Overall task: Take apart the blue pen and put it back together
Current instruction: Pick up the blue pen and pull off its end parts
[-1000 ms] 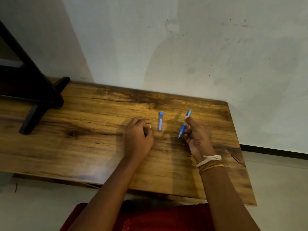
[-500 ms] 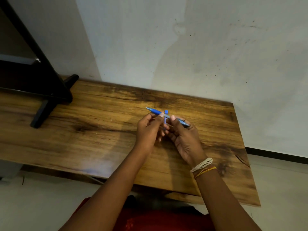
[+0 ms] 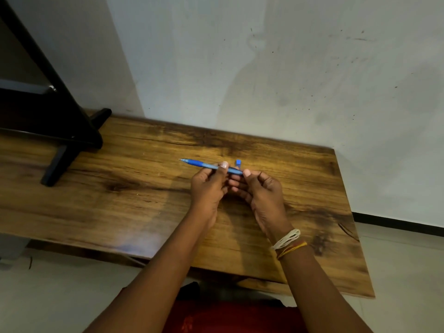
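My left hand [image 3: 208, 188] and right hand [image 3: 262, 191] both pinch the blue pen [image 3: 209, 166] above the bench [image 3: 120, 188] (tip pointing left). Just beyond it a small blue piece [image 3: 238, 162], probably the cap, lies mostly hidden behind my fingers.

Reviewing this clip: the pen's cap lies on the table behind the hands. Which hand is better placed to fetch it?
Probably the right hand. The blue cap lies just beyond its thumb, near the pen's rear end, while the left hand grips the blue pen mid-barrel and can keep it steady.
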